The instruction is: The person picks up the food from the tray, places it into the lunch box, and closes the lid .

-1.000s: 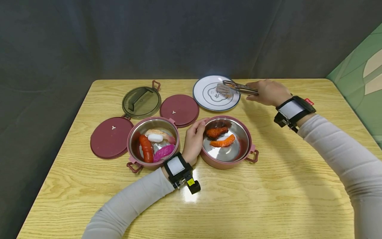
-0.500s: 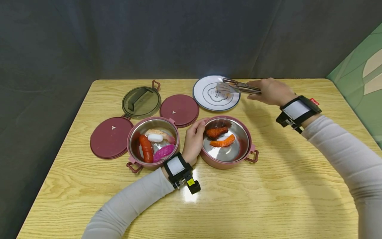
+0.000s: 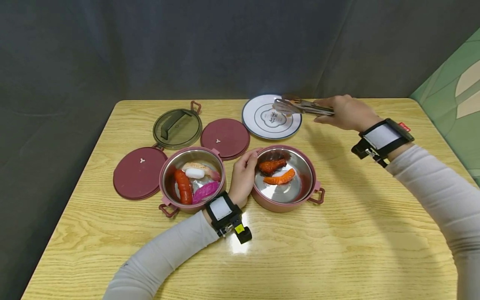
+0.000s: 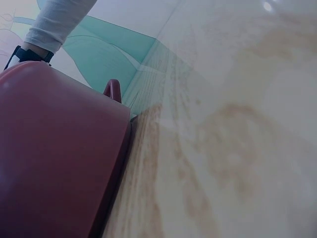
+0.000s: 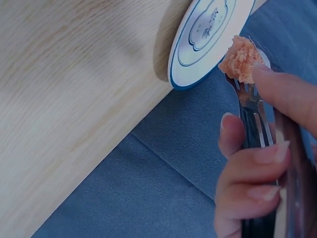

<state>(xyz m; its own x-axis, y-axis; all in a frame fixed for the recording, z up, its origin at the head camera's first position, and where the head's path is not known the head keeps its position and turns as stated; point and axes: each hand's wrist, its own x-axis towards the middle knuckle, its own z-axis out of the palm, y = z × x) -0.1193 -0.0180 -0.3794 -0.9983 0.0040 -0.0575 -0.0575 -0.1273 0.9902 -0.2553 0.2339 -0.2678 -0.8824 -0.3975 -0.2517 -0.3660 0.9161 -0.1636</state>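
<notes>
My right hand (image 3: 346, 112) holds metal food tongs (image 3: 315, 108) over the right side of a white, blue-rimmed plate (image 3: 258, 121). A crumbly orange-pink food piece (image 5: 240, 59) sits between the fork-like tips in the right wrist view. My left hand (image 3: 241, 177) grips the left side of the right pink pot (image 3: 277, 206), its thumb at the rim; the handle there is hidden. In that steel-lined pot lie a chicken drumstick (image 3: 272, 166) and an orange curved piece (image 3: 280, 177). The left wrist view shows the pot's outer wall (image 4: 59, 148).
A second pink pot (image 3: 165, 166) at left contains a red sausage (image 3: 183, 186), a purple piece (image 3: 205, 192), a white piece (image 3: 195, 173) and a shrimp-like piece (image 3: 210, 170). Two maroon lids (image 3: 138, 175) and a translucent lid (image 3: 187, 133) lie behind. A dark curtain (image 3: 225, 50) borders the table.
My right hand has drawn slightly right and up with the tongs, whose tips have turned and risen a little over the plate. The left hand and pots have stayed put.
</notes>
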